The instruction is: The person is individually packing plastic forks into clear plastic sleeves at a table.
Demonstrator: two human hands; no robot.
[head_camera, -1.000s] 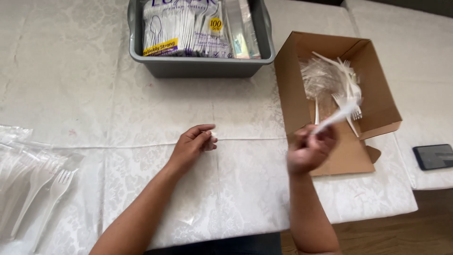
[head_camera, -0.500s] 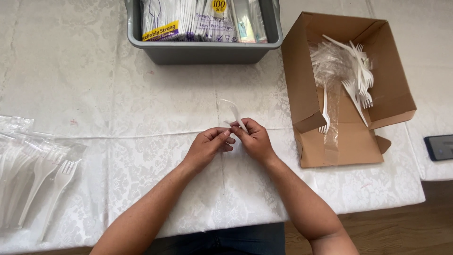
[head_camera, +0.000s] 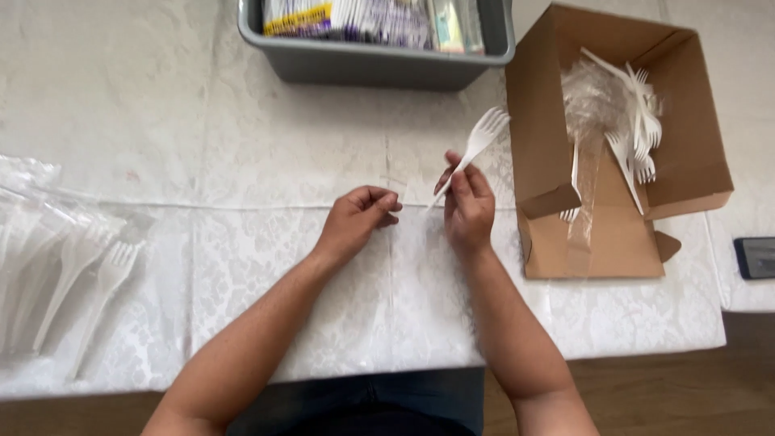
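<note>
Right hand (head_camera: 468,211) pinched shut on the thin handle of a white plastic fork (head_camera: 472,152), prongs tipped up and away toward the cardboard box (head_camera: 601,242). Left hand (head_camera: 359,220) curled almost closed just beside it, low over the white tablecloth (head_camera: 202,145); maybe something tiny between the fingers, too small to tell. Could slip out of that thin pinch, probably, and drop on the cloth or down past the table edge. Could snap too, if squeezed hard, being so thin. Might bump the box flap, being so near it. More white forks (head_camera: 634,121) piled in the box with clear wrap, and wrapped forks (head_camera: 73,274) lying far off at the left. Grey bin (head_camera: 379,64) of packets at the top. Half a second ago, both hands close together with fingertips touching over something small; now pulled a little apart, with the fork lifted higher and leaning to the right.
</note>
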